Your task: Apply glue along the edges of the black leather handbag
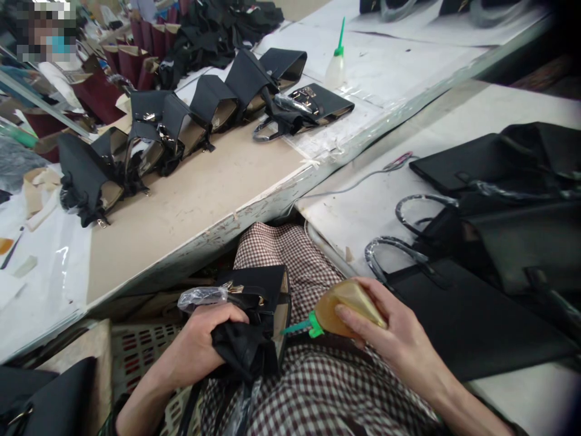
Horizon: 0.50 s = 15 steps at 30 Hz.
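Nearest us, a checked cloth (313,396) covers our lap. Over it our left hand (204,340) grips a small black bag (261,283) by its bunched dark fabric, the pale-lined opening turned to the right. Our right hand (393,321) has its fingers wrapped round a squeeze bottle (340,307) of amber liquid, tilted so its green nozzle (297,327) points left at that opening; whether the tip touches, we cannot tell. Near left, we see a plastic crate (134,348) below; on the right, larger black bags (454,312) lie on a pale table (349,212). Farther off, a row of black bags (207,98) crosses the left-hand worktable (181,197), and beyond its right end a second bottle (334,71) stands upright. Far left, a person (59,79) is among dark red pieces (97,97).
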Motion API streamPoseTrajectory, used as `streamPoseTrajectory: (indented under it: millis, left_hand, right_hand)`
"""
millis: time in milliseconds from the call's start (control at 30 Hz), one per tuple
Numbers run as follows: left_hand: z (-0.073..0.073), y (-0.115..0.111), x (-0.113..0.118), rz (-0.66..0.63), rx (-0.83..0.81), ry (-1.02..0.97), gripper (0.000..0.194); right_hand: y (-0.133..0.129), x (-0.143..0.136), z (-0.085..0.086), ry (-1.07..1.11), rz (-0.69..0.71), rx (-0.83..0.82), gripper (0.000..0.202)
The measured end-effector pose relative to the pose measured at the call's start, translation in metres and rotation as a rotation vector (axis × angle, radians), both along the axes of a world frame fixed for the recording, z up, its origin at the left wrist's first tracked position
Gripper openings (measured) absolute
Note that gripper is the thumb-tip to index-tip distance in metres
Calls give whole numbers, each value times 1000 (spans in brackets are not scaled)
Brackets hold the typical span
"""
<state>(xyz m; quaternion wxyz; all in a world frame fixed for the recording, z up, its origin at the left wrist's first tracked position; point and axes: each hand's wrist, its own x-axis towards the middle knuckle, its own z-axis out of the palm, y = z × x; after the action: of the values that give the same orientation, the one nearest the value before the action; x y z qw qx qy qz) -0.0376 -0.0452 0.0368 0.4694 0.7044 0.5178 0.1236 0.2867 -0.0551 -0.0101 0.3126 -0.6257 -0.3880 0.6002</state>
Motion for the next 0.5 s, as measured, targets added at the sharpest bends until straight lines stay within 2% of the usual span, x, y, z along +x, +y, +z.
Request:
streamPoseTrajectory:
  millis: [200,267,333,400,500]
  left_hand:
    - [1,0,1,-22,79,51,12]
    - [3,1,2,-34,136,74,18]
    - [6,3,3,-5,215,110,22]
    - [10,6,-1,136,302,161,21]
    - [17,13,-17,522,396,201,23]
  right_hand:
    - [-1,8,-17,-124,-106,111,52]
    - [3,5,-23,-79,-180,129,52]
    - [10,0,-23,66,-300,137,46]
    - [19,-5,-18,308,-429,113,33]
    - [30,-8,-5,716,-576,30,18]
